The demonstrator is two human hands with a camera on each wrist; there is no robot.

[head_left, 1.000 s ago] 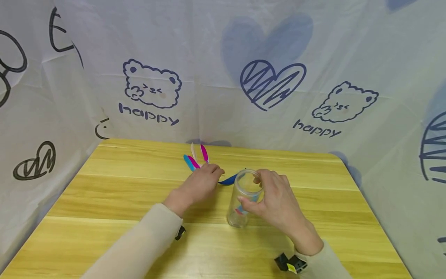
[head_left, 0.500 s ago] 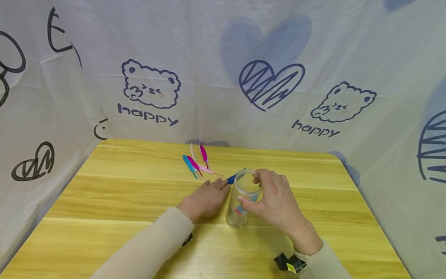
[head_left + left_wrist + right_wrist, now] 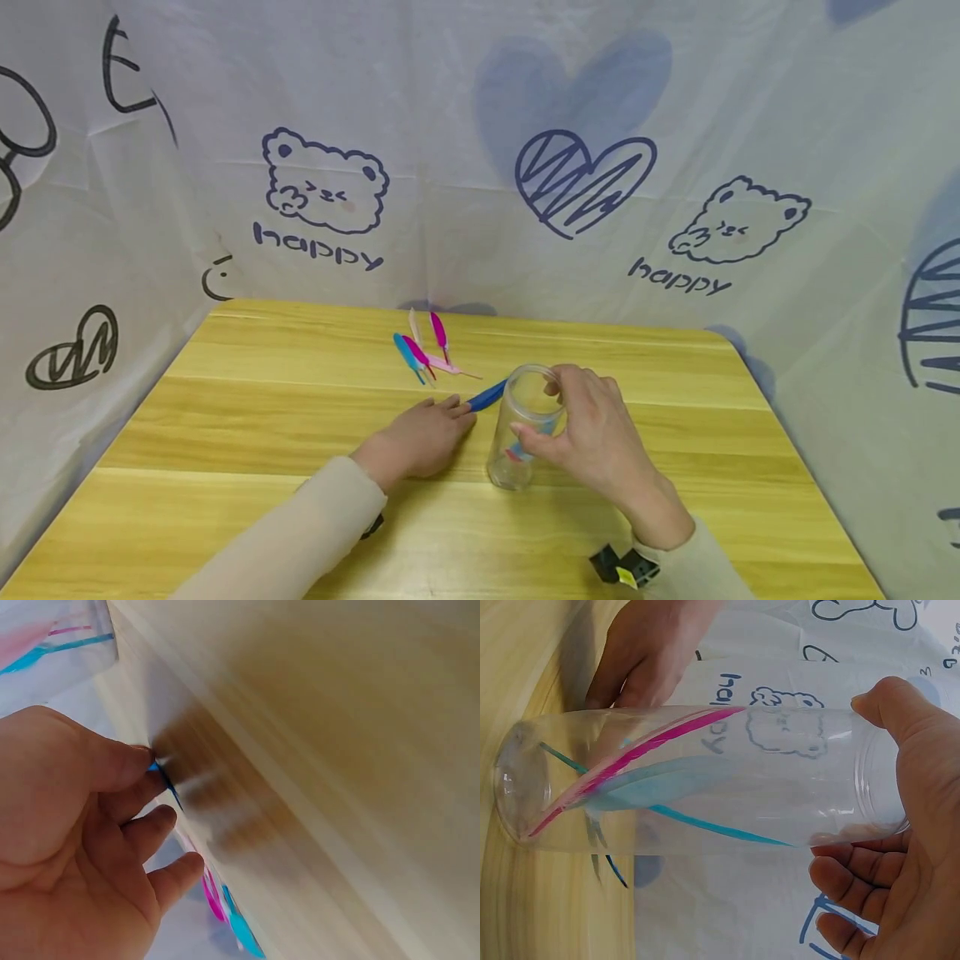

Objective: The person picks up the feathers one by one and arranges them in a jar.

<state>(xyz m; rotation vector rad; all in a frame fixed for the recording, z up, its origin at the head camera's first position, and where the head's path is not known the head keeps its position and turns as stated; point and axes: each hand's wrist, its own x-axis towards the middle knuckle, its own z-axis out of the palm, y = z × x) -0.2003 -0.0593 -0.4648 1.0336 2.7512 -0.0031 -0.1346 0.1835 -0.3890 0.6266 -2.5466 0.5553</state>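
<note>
Pale cloth printed with bears, hearts and the word "happy" hangs behind and beside a yellow wood-grain table that fills the lower part of the head view. Just right of centre on it stands a clear jar, mouth up, with the right hand curled around its upper part, thumb on one side and fingers on the other. The right wrist view shows what the jar already contains: a deep pink feather and a pale blue feather leaning across each other, perhaps with more; an exact count is hard to make. Near the centre of the head view, the left hand holds one end of a dark blue feather, apparently in a narrow pinch of thumb and finger; its far end passes behind the jar, outside it. Further up, left of centre, a small cluster lies loose: a light blue feather, two magenta feathers, a whitish feather and a light pink feather. Judging by this, the filling is partly done, with the dark blue one and that cluster remaining outside.
</note>
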